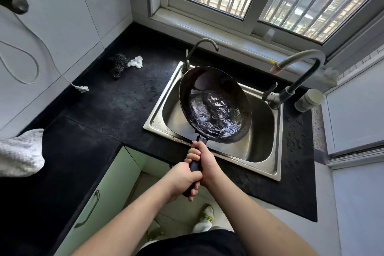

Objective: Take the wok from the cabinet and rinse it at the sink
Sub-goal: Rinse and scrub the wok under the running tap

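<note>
A: Where is the wok (pixel 215 104) now, and how is it held?

B: It is above the sink (pixel 259 151), not resting on it; its bowl is tilted and there is water moving inside, bright and rippled; I think the person swirls the water to rinse the surface.

A: And the handle?

B: The black handle (pixel 195 166) points back toward the person; both hands are on it; the right hand (pixel 205 162) is in front, near the bowl, with its fingers (pixel 192 155) curled closed around the handle; the left hand (pixel 185 178) is behind it and grips the end, also wrapped fully around.

A: Why two hands?

B: My judgement is that a wok with water is heavy at the far end; two grips on one handle give control of the tilt, so the water stays over the basin.

A: What is around?

B: The big faucet (pixel 299 72) stands at the right of the sink, its spout apart from the wok; I cannot tell if water is running; a thinner tap (pixel 199 52) stands at the far left corner; on the dark worktop (pixel 116 100) lie a scrubber (pixel 119 65) and a white cloth (pixel 137 61), touching; a cabinet door (pixel 99 193) below the worktop stands open.

A: What remains?

B: Probably to pour the water out into the basin.
</note>
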Tool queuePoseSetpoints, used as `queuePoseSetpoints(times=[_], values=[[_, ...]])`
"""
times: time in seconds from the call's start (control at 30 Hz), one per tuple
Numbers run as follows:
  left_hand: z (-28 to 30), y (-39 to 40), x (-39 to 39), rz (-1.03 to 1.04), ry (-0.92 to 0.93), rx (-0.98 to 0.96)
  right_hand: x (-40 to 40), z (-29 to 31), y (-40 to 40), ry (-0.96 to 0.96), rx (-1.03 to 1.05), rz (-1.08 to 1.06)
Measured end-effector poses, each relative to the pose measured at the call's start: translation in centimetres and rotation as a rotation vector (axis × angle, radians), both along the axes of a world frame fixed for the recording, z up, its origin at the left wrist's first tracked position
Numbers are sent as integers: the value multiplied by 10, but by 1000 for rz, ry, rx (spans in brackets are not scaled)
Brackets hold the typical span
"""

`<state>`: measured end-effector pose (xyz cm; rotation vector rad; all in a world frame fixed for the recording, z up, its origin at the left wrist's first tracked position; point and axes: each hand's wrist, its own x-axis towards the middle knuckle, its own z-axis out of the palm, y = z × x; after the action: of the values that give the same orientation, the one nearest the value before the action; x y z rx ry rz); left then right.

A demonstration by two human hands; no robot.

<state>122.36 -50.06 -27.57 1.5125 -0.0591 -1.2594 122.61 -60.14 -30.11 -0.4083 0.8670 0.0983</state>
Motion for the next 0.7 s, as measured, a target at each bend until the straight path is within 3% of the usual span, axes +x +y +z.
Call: queuePoseSetpoints(times=[0.23,0.7], values=[[13,0,5,-46,-89,95,0,0,-2,-116,154,-5],[27,0,10,-141,-168,184,-1,-1,-1,-209,252,-50]])
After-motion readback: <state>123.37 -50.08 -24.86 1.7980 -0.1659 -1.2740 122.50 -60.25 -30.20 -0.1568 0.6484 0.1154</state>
